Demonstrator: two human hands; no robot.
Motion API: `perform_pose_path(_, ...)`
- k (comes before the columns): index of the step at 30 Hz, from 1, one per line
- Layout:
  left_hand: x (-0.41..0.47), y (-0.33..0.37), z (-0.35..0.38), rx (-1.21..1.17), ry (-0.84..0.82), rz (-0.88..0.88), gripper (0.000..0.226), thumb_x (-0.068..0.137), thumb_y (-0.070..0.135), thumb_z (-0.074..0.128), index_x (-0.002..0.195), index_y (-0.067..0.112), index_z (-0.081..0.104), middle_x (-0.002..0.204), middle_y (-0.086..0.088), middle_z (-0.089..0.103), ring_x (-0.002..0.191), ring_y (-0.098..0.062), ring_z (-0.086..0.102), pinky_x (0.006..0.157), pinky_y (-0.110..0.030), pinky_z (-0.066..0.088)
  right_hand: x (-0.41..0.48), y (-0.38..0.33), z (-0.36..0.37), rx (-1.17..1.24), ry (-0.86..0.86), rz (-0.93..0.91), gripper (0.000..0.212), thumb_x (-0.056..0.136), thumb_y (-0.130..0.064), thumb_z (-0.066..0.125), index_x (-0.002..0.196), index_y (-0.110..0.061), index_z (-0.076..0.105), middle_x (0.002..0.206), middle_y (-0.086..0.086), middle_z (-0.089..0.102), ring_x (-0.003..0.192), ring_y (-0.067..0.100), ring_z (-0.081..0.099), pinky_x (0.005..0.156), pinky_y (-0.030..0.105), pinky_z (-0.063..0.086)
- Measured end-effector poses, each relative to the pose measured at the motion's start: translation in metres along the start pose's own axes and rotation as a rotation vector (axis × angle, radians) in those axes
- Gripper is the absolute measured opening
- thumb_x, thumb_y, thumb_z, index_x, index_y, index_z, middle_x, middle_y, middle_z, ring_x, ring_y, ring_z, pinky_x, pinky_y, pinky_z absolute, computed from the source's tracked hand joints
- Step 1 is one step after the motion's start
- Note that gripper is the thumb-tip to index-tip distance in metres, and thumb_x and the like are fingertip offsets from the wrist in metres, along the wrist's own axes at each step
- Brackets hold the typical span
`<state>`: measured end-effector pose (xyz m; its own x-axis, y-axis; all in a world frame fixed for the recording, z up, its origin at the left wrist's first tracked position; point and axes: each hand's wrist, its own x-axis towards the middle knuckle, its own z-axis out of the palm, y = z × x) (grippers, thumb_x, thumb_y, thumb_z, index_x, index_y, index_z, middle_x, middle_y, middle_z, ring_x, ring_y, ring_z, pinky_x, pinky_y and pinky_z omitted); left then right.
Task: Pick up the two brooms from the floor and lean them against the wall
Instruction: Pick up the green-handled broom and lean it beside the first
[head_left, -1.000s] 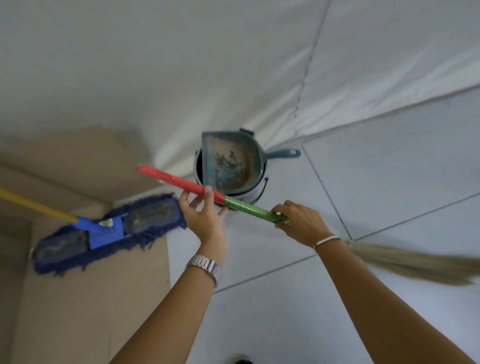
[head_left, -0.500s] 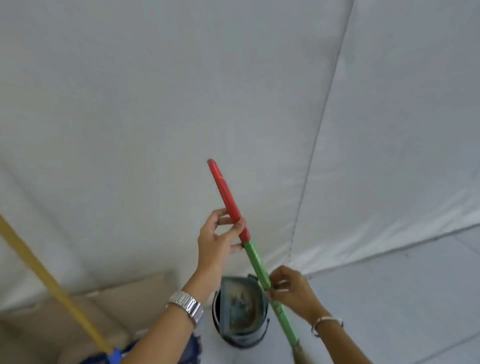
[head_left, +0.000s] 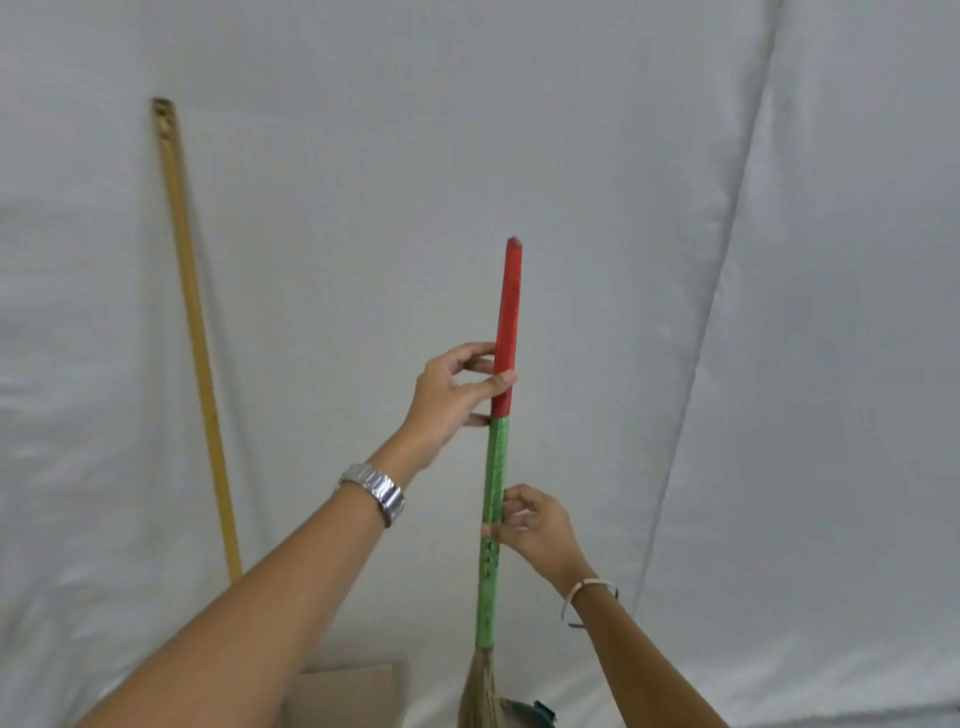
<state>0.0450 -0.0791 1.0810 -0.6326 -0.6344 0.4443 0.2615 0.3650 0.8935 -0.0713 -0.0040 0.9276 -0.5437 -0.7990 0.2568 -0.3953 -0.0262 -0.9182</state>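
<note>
1. Since a second ago the broom (head_left: 500, 467) has swung from lying nearly level across the view to standing almost upright, bristles down, in front of the white wall (head_left: 623, 208). The view has lifted with it, so the floor has dropped out of sight.
2. The left hand (head_left: 447, 395) pinches the red upper part of the handle, thumb in front and fingertips (head_left: 480, 349) at the far side, a light hold rather than a full fist. The right hand (head_left: 535, 522) sits lower, its fingers closed loosely on the green part.
3. The straw head (head_left: 480, 691) hangs below the right hand; whether it touches the floor cannot be told.
4. Well to the left of the left hand, a yellow pole (head_left: 195, 338) stands against the wall. It appears to be the other broom, already placed.
5. The step in hand is judged to be leaning the second broom.
6. Next, the top of the handle should tip forward until it rests on the wall, bristles set firmly down; then both hands let go slowly, checking that it does not slide sideways.
</note>
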Motion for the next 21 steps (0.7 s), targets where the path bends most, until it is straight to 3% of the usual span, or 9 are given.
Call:
perform_pose_path(3, -0.006, 0.048, -0.032, 0.025, 0.044, 0.064, 0.03, 0.08, 0.011, 0.07, 0.107, 0.021, 0.062, 0.093, 0.001, 0.059, 0.086, -0.019, 0.067, 0.062, -0.036, 0.062, 0.006, -0.052, 0.016, 0.021, -0.025, -0.081, 0.031, 0.06, -0.006, 0.085, 0.077, -0.02, 0.062, 0.07, -0.004, 0.061, 0.061, 0.012, 0.06, 0.065, 0.021, 0.055)
perform_pose_path(7, -0.017, 0.093, -0.077, 0.027, 0.126, 0.116, 0.036, 0.084, 0.009, 0.065, 0.119, 0.013, 0.058, 0.101, -0.004, 0.057, 0.094, -0.021, 0.064, 0.066, -0.038, 0.061, 0.013, -0.109, 0.044, 0.039, -0.077, -0.171, 0.033, 0.059, -0.004, 0.085, 0.073, -0.021, 0.06, 0.071, 0.0, 0.062, 0.065, 0.019, 0.061, 0.073, 0.034, 0.058)
perform_pose_path(11, -0.027, 0.117, -0.13, -0.006, 0.231, 0.134, 0.037, 0.088, 0.009, 0.061, 0.124, 0.012, 0.054, 0.106, -0.006, 0.054, 0.097, -0.019, 0.06, 0.071, -0.04, 0.06, 0.018, -0.154, 0.087, 0.042, -0.112, -0.247, 0.034, 0.06, -0.003, 0.084, 0.074, -0.021, 0.059, 0.072, -0.003, 0.056, 0.06, 0.016, 0.057, 0.064, 0.022, 0.057)
perform_pose_path(14, -0.032, 0.124, -0.172, -0.021, 0.285, 0.146, 0.036, 0.089, 0.01, 0.059, 0.124, 0.014, 0.054, 0.101, -0.003, 0.054, 0.096, -0.017, 0.059, 0.069, -0.039, 0.06, 0.021, -0.176, 0.124, 0.065, -0.142, -0.273, 0.034, 0.06, -0.003, 0.084, 0.077, -0.02, 0.06, 0.073, -0.002, 0.055, 0.067, 0.021, 0.057, 0.072, 0.034, 0.058)
perform_pose_path(18, -0.044, 0.122, -0.241, -0.043, 0.326, 0.11, 0.037, 0.086, 0.009, 0.063, 0.122, 0.014, 0.055, 0.108, -0.008, 0.058, 0.101, -0.02, 0.062, 0.073, -0.044, 0.059, 0.02, -0.202, 0.185, 0.083, -0.201, -0.25, 0.04, 0.06, 0.001, 0.083, 0.094, 0.001, 0.063, 0.078, 0.006, 0.056, 0.07, 0.025, 0.058, 0.078, 0.042, 0.058)
perform_pose_path(21, -0.053, 0.114, -0.298, 0.038, 0.292, 0.065, 0.041, 0.083, 0.011, 0.067, 0.123, 0.01, 0.054, 0.111, -0.011, 0.059, 0.096, -0.018, 0.065, 0.067, -0.038, 0.061, 0.021, -0.219, 0.236, 0.091, -0.208, -0.231, 0.044, 0.06, 0.001, 0.084, 0.097, 0.004, 0.062, 0.079, 0.01, 0.057, 0.07, 0.026, 0.058, 0.078, 0.044, 0.057)
